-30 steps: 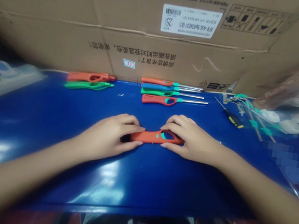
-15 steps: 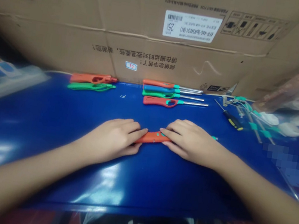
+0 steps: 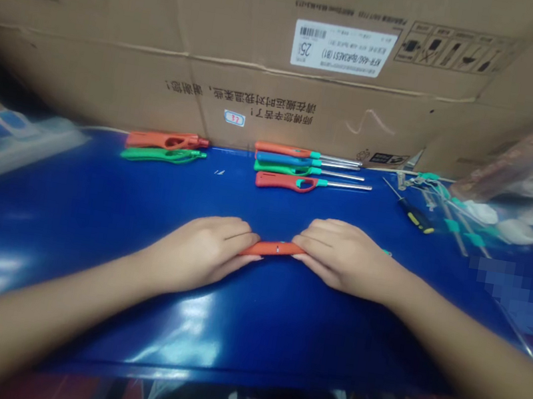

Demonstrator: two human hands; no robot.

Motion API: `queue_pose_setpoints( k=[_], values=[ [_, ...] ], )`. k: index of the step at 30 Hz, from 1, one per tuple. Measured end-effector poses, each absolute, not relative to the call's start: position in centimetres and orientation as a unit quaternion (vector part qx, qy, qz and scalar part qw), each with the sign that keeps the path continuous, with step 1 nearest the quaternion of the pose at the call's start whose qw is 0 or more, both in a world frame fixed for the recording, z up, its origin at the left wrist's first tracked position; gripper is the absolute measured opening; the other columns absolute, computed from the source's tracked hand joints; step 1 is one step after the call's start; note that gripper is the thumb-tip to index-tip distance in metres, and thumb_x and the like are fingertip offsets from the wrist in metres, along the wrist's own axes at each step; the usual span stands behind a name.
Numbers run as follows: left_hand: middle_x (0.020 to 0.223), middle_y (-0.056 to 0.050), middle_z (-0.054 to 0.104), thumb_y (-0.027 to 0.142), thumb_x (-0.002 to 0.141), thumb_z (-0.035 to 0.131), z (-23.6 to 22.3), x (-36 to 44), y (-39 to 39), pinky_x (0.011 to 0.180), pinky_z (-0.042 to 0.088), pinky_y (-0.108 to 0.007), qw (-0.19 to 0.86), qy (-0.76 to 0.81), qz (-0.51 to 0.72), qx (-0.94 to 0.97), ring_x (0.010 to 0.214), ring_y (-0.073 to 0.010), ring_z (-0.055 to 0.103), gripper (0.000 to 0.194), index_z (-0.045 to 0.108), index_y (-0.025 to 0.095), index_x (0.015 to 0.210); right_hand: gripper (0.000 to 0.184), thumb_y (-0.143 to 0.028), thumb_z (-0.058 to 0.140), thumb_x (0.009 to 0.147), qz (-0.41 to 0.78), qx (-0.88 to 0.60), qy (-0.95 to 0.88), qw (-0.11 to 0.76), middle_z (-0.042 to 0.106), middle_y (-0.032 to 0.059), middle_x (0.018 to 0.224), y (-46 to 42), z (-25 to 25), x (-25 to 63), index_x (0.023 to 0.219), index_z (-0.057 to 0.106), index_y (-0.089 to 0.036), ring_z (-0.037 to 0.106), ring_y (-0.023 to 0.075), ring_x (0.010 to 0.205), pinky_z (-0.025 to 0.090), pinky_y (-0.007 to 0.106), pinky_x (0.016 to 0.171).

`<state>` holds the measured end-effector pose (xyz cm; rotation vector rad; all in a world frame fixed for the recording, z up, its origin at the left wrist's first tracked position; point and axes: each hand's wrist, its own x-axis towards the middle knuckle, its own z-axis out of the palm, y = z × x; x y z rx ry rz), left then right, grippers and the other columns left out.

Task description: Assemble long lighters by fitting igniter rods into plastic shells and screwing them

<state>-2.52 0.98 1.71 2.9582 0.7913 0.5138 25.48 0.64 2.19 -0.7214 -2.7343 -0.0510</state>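
Note:
An orange lighter body (image 3: 275, 249) lies across the blue table top (image 3: 92, 212), held at both ends. My left hand (image 3: 205, 252) grips its left end with the fingers curled over it. My right hand (image 3: 343, 255) covers its right end, fingers pressed down on it, so the trigger loop is hidden. A bit of teal (image 3: 386, 252) shows just past my right hand. Only a short orange stretch with a small hole shows between the hands.
Several finished lighters (image 3: 309, 169) with metal nozzles lie in a row by the cardboard box (image 3: 268, 58). An orange shell (image 3: 164, 139) and a green shell (image 3: 162, 155) lie to the left. A screwdriver (image 3: 413, 213) and teal-tipped rods (image 3: 456, 216) lie at the right.
The orange lighter body has turned onto its edge, so its teal trigger opening no longer shows. Both hands have closed in further over its ends.

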Motion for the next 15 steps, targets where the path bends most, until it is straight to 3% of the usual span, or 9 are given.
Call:
queue_pose_setpoints(
  k=[6,15],
  values=[
    [0.091,-0.008,0.068,0.035,0.103,0.05,1.7,-3.0,1.8,0.073,0.053,-0.032,0.009,0.262,0.182,0.948,0.081,-0.0197,0.064,0.029,0.068,0.013,0.109,0.024,-0.036,0.059,0.098,0.062,-0.328,-0.925,0.178,0.073,0.0088,0.102,1.6,2.6,26.3,0.109,0.068,-0.017,0.065,0.0218,0.092,0.05,0.034,0.081],
    [0.095,-0.01,0.07,0.032,0.103,0.05,1.8,-3.3,2.2,0.076,0.054,-0.031,0.026,0.269,0.203,0.941,0.085,-0.0202,0.066,0.027,0.067,0.013,0.113,0.021,-0.033,0.053,0.1,-0.011,-0.342,-0.922,0.184,0.066,0.0068,0.084,1.7,2.8,26.6,0.091,0.062,-0.017,0.058,0.0212,0.078,0.041,0.034,0.073]
  ],
)
